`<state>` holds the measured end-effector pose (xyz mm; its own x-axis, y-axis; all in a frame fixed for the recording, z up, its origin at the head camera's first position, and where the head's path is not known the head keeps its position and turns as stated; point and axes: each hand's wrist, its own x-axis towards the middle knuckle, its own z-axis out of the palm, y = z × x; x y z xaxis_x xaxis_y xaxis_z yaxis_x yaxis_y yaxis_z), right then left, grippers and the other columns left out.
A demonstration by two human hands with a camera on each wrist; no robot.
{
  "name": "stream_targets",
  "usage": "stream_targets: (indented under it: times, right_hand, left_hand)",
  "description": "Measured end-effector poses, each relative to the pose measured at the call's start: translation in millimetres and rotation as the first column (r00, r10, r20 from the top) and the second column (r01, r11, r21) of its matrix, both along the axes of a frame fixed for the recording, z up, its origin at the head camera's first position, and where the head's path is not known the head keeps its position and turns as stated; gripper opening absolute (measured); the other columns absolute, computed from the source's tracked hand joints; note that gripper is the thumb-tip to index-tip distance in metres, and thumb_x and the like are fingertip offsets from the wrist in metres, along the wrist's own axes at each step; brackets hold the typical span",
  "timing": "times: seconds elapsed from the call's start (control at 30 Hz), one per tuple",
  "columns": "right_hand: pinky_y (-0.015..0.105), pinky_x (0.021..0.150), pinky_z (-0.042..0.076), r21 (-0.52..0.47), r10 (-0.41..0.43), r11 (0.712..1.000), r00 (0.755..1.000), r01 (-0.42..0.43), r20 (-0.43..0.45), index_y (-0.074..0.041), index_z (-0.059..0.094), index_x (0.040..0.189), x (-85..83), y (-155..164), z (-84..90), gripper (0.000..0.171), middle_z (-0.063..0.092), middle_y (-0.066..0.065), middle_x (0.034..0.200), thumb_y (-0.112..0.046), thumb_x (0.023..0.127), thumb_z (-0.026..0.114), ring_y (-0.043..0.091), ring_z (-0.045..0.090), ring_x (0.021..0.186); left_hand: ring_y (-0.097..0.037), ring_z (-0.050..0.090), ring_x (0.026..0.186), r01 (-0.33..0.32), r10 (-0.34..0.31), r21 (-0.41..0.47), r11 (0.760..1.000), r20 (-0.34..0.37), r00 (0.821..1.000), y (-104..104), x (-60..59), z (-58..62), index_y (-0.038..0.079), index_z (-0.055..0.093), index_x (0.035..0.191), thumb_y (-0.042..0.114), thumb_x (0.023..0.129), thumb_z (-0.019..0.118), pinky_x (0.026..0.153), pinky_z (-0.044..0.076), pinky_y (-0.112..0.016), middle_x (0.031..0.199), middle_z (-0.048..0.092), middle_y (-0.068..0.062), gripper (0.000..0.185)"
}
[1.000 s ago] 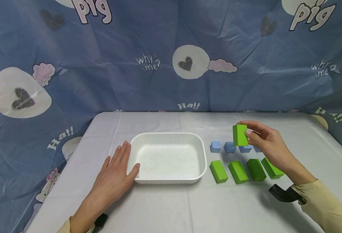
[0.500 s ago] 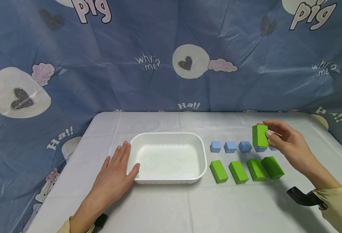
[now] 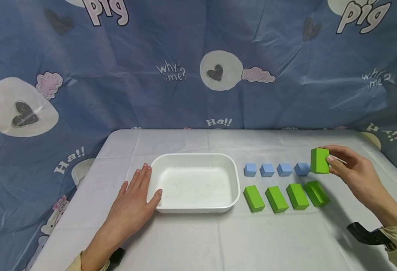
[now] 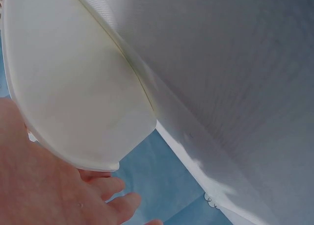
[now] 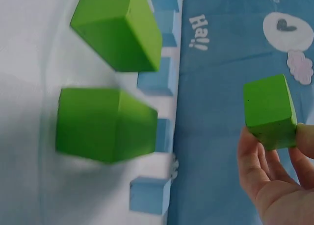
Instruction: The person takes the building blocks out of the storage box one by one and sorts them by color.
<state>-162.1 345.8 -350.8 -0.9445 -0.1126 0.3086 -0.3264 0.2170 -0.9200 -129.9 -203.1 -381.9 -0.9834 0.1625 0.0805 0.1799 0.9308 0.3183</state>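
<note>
Counting across the surface: four green blocks lie in a row, four blue cubes line up behind them, and one white tray sits to their left. A fifth green block, a plain matte brick held upright, is pinched in the right hand fingers above the right end of the blue row. Flat and relaxed, the left hand fingers rest against the tray's left rim, holding nothing.

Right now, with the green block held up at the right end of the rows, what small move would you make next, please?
Probably lower the block onto the cloth just right of the fourth green one. The right hand pinches it above that end, four green blocks already lie in line, and the spot beside them looks free.
</note>
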Motion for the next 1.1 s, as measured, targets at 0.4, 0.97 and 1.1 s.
stream_targets:
  times: [0.4, 0.97, 1.1]
  right_hand:
    - [0.011, 0.077, 0.048, 0.261, -0.173, 0.951, 0.985, 0.165, 0.005, -0.002, 0.048, 0.141, 7.8, 30.9, -14.5, 0.040, 0.055, -0.009, 0.125, -0.007, 0.102, 0.053, -0.003, 0.059, 0.100]
    - [0.016, 0.067, 0.049, 0.478, -0.228, 0.870, 0.958, 0.120, 0.175, -0.002, 0.051, 0.139, 15.2, 62.6, -50.4, 0.042, 0.048, -0.036, 0.112, -0.025, 0.104, 0.051, -0.013, 0.053, 0.091]
    - [0.022, 0.064, 0.051, 0.540, -0.233, 0.836, 0.956, 0.104, 0.177, 0.005, 0.050, 0.138, 11.0, 63.0, -53.0, 0.047, 0.048, -0.037, 0.108, -0.028, 0.104, 0.052, -0.010, 0.053, 0.087]
  left_hand:
    - [-0.030, 0.009, 0.149, 0.002, -0.002, 0.009, 1.000, 0.005, 1.000, 0.0, -0.4, 0.7, 0.003, 0.013, 0.157, 0.058, 0.101, 0.034, 0.113, 0.012, -0.060, 0.164, 0.009, -0.011, 0.081]
    - [-0.030, 0.010, 0.149, -0.001, 0.001, 0.022, 1.000, 0.003, 1.000, 0.8, 0.1, 1.9, 0.002, 0.014, 0.157, 0.057, 0.101, 0.035, 0.113, 0.013, -0.059, 0.163, 0.011, -0.012, 0.081]
    - [-0.030, 0.011, 0.149, -0.004, 0.004, 0.024, 1.000, 0.003, 1.000, 0.9, 0.5, 0.7, 0.002, 0.014, 0.157, 0.057, 0.101, 0.035, 0.113, 0.013, -0.059, 0.163, 0.011, -0.012, 0.082]
